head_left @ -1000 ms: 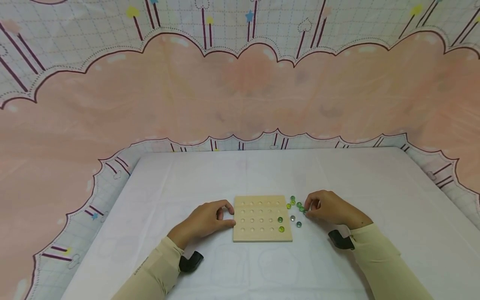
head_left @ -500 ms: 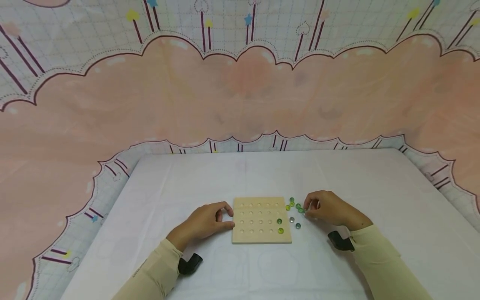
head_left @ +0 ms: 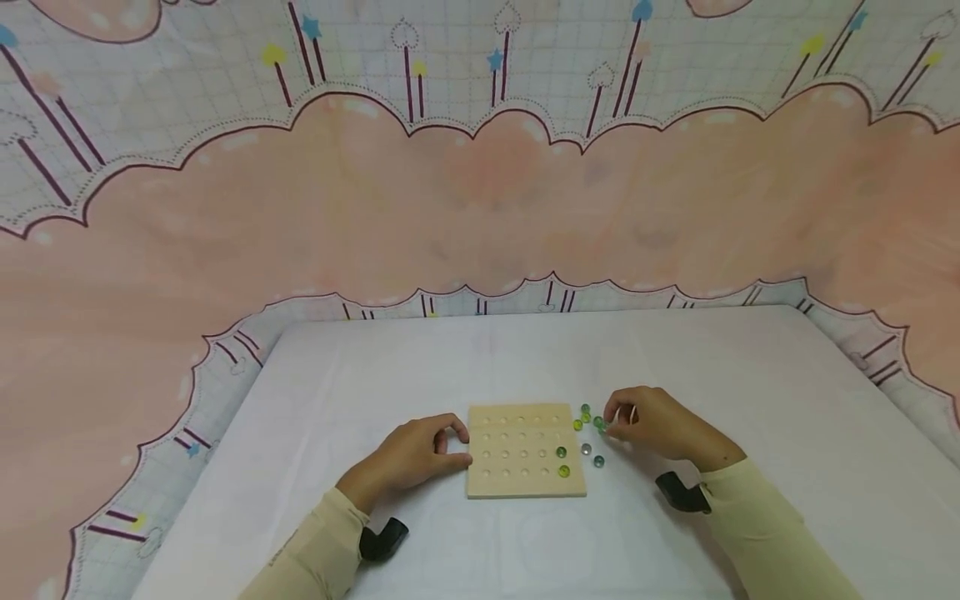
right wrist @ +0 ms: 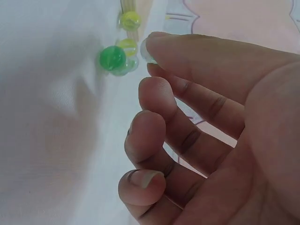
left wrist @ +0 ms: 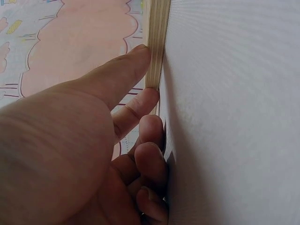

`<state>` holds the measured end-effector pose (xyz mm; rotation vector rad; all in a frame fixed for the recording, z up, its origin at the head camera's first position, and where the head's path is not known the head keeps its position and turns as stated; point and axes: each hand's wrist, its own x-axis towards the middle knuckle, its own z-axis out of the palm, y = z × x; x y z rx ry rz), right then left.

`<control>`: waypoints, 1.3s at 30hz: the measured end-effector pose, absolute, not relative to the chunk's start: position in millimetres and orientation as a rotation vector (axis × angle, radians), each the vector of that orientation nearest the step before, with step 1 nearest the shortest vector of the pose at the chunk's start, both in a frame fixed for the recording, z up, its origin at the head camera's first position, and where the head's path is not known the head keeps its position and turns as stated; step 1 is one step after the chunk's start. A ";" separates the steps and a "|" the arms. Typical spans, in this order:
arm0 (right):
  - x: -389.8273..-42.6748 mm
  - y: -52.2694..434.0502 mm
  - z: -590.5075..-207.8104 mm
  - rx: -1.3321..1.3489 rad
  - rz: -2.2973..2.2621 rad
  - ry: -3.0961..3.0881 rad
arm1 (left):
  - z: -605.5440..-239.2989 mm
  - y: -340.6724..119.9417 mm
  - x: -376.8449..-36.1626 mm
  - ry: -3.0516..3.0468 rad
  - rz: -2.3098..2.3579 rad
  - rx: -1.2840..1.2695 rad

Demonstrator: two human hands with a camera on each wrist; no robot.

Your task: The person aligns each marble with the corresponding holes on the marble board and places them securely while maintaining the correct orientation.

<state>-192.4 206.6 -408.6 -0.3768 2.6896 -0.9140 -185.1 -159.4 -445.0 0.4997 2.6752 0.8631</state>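
Note:
A square wooden board [head_left: 513, 446] with rows of shallow round pits lies flat on the white-covered table. One green marble [head_left: 561, 452] and one yellow-green marble [head_left: 564, 472] sit in pits of its right column. My left hand [head_left: 416, 454] rests thumb and index fingertips against the board's left edge [left wrist: 157, 42], not around it. To the right of the board, my right hand [head_left: 656, 425] pinches a clear marble [right wrist: 147, 50] between thumb and index finger; the fingertips hide most of it. Beside it lie a green marble [right wrist: 112, 58] and a yellow marble [right wrist: 130, 21].
Several loose marbles lie off the board's right edge, among them a clear marble [head_left: 586, 449] and a grey-green marble [head_left: 598, 461] nearer the front. White cloth covers the table [head_left: 420, 358]. A printed peach curtain [head_left: 480, 217] hangs behind it.
The head view has tilted slightly upward. My right hand has shifted a little left, closer to the board and loose marbles. My left hand stays against the board's edge.

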 end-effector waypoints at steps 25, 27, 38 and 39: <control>-189.4 190.1 -415.3 -0.477 -0.972 2.834 | -441.6 -156.1 -188.1 2.688 0.851 0.465; -189.4 188.2 -415.5 -0.471 -0.968 2.836 | -442.1 -156.3 -188.0 2.686 0.854 0.463; -186.7 178.7 -415.7 -0.547 -1.033 2.858 | -446.2 -157.9 -185.2 2.681 0.877 0.464; -186.2 178.2 -416.2 -0.559 -1.043 2.852 | -446.6 -157.8 -185.0 2.679 0.881 0.462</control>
